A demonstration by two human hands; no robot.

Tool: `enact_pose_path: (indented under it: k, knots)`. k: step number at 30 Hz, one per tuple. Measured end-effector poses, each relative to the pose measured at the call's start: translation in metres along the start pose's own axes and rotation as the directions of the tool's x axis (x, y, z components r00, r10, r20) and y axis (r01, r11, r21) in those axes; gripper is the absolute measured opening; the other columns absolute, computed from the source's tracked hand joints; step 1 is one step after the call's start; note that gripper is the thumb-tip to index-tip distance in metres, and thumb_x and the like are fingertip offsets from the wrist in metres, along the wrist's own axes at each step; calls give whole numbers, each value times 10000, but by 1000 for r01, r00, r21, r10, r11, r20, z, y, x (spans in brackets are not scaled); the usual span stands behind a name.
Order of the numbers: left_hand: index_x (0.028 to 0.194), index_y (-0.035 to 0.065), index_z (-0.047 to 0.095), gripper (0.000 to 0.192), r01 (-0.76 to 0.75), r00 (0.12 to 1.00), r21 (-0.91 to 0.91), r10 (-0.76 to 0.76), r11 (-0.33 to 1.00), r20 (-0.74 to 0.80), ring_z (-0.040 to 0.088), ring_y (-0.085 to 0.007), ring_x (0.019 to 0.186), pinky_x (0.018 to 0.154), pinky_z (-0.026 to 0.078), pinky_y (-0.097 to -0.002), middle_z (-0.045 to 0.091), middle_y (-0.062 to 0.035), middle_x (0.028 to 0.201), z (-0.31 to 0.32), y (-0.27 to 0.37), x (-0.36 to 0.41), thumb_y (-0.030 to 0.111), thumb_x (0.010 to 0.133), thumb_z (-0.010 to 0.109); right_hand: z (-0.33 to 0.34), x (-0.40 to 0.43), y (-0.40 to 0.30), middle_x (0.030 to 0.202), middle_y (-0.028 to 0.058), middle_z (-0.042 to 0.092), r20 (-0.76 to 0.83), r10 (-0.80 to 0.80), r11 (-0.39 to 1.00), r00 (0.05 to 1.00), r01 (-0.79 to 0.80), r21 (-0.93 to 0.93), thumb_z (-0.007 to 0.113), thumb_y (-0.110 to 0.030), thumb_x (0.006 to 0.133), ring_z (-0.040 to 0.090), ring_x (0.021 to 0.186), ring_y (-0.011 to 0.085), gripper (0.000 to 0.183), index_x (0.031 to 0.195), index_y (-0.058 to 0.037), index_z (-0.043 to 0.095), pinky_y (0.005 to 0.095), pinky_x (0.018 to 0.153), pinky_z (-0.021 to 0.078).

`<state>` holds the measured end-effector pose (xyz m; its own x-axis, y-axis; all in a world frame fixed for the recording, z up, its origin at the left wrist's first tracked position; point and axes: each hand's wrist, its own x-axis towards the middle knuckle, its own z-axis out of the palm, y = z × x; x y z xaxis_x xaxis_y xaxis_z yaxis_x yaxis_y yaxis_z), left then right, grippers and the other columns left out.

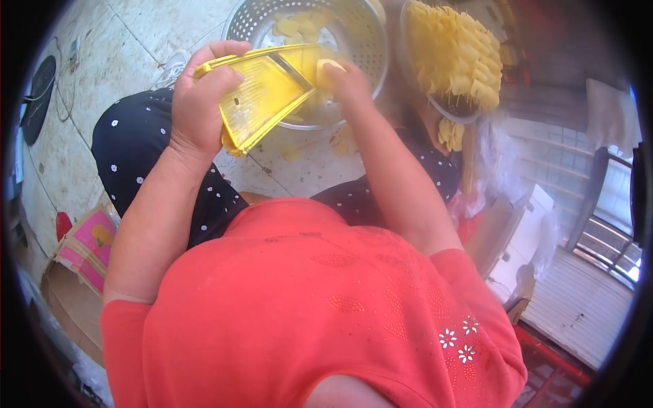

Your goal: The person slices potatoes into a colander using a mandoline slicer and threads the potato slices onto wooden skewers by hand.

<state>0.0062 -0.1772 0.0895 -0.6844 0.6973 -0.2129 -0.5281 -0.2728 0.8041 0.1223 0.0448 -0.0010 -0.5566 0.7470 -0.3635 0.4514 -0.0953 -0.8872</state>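
Observation:
My left hand (pixel 206 94) grips the wide end of a yellow mandoline slicer (pixel 265 94), which slants over a perforated metal colander (pixel 375 38). At the slicer's far end, near its blade, my right hand (pixel 344 84) holds a pale yellow peeled piece, likely potato (pixel 326 70), against the surface; this hand is slightly blurred. Thin pale slices (pixel 301 25) lie in the bottom of the colander. Right of it, many slices threaded on thin skewers (pixel 454 56) are piled in a bowl. A few more slices (pixel 451 134) hang below that bowl's rim.
Stained floor tiles (pixel 137 56) surround the colander. An opened cardboard box (pixel 71 301) stands at the left, with a dark round object (pixel 41 99) farther up. Clear plastic bags (pixel 497 158) and a white carton (pixel 520 245) are at the right. A shoe (pixel 176 66) is beside the colander.

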Motion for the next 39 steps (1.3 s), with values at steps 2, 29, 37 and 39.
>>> enact_pose_path:
  k: [2, 29, 37, 39]
  knots:
    - [1143, -30, 554, 390, 11, 1000, 31, -11, 999, 7, 603, -226, 956, 880, 502, -329, 593, -159, 1066, -5, 1, 5, 64, 771, 484, -8, -6, -3, 923, 83, 643, -2, 96, 987, 995, -95, 132, 647, -268, 840, 603, 745, 207, 360, 1096, -15, 637, 321, 622, 466]
    - [1174, -54, 490, 370, -4, 959, -119, -30, 993, -282, 562, -339, 1035, 952, 445, -451, 560, -195, 1089, -8, 11, 47, 115, 845, 512, -53, -103, 11, 861, 57, 614, 168, 234, 671, 958, -285, 685, 561, -242, 868, 534, 576, 155, 258, 1057, -67, 568, 232, 417, 371]
    - [1185, -50, 500, 386, 18, 992, 23, -16, 1000, -124, 588, -323, 1039, 939, 489, -425, 569, -212, 1123, 14, -4, 21, 94, 827, 520, -51, -99, -9, 985, 58, 651, -42, -62, 831, 997, 75, 551, 698, -216, 808, 582, 749, 106, 407, 1167, -49, 602, 227, 618, 455]
    - [1127, -40, 527, 342, -36, 995, 67, 42, 997, -96, 621, -276, 923, 843, 530, -376, 595, -179, 1030, 14, -5, 18, 78, 806, 504, -44, -96, -21, 994, 65, 653, -48, -142, 871, 989, 148, 468, 700, -220, 810, 594, 784, 120, 411, 1165, -36, 605, 239, 667, 470]
